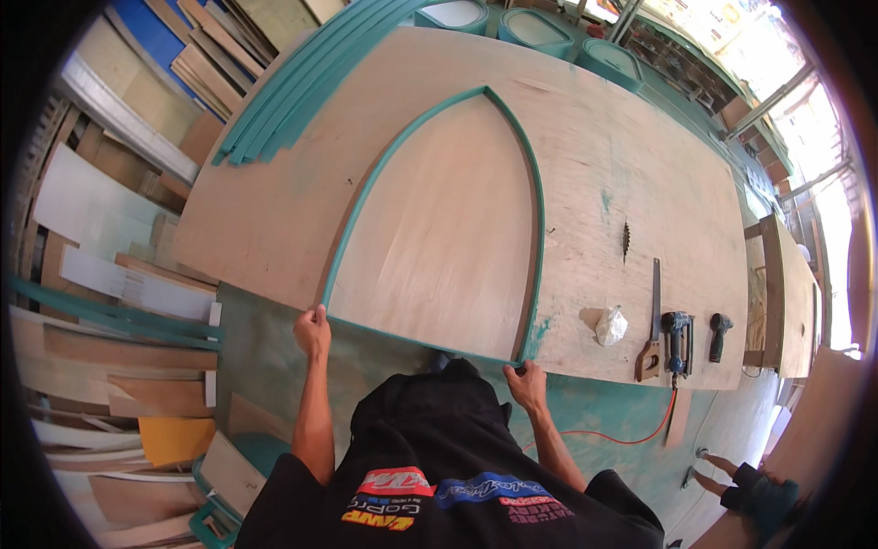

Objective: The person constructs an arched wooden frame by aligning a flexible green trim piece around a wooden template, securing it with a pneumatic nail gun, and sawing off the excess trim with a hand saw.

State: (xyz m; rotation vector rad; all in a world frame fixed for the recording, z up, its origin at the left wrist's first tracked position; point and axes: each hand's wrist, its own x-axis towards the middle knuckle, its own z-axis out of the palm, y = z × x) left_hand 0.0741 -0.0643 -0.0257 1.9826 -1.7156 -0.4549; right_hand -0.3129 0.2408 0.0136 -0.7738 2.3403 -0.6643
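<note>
A pointed-arch wooden panel (439,229) with a raised teal rim lies flat on the large plywood table (265,229), its straight side toward me. My left hand (314,333) grips the near left corner of the rim, fingers closed round it. At the near right corner, my right hand (528,384) is closed on the rim, with the thumb and fingers pinching the edge.
Teal strips (311,87) lie at the table's far left. To the right are a handsaw (652,329), a nail gun (677,339), a cordless tool (720,337), and a crumpled white bag (611,326). An orange hose (631,441) trails down. Boards (137,348) crowd the left; another person (768,499) stands lower right.
</note>
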